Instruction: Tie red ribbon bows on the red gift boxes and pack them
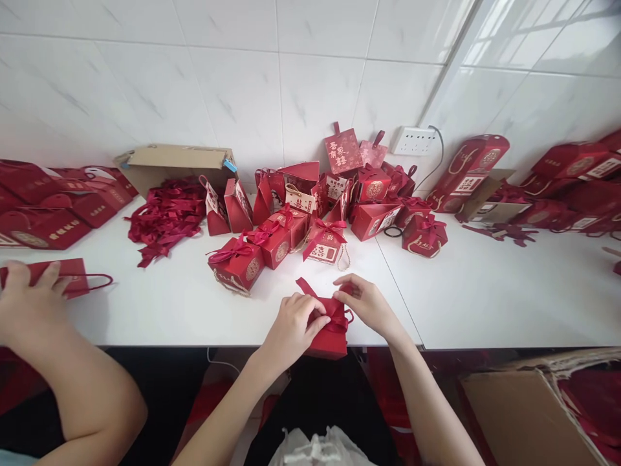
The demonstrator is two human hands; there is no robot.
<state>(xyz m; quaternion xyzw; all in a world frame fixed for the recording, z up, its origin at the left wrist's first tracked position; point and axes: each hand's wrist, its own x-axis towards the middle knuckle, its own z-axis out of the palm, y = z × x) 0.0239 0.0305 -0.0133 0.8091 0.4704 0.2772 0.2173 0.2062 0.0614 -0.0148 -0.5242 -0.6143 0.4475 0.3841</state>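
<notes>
A small red gift box (330,346) sits at the table's front edge, right before me. Around its top runs a red satin ribbon (336,322) with a loop, and one ribbon tail (305,286) sticks up toward the back left. My left hand (297,327) pinches the ribbon between thumb and fingers at the middle of the box top. Over the box's far right corner, my right hand (363,303) has thumb and index finger closed on the ribbon. Just behind stand several finished-looking red boxes (237,262) with ribbon bows and rope handles.
A cardboard box (177,158) spills a heap of red ribbons (167,213). A co-worker's hand (33,298) rests on a red bag (75,278) at left. More red boxes (572,162) line the right wall, near a power strip (414,140). A large carton (528,414) stands low at right.
</notes>
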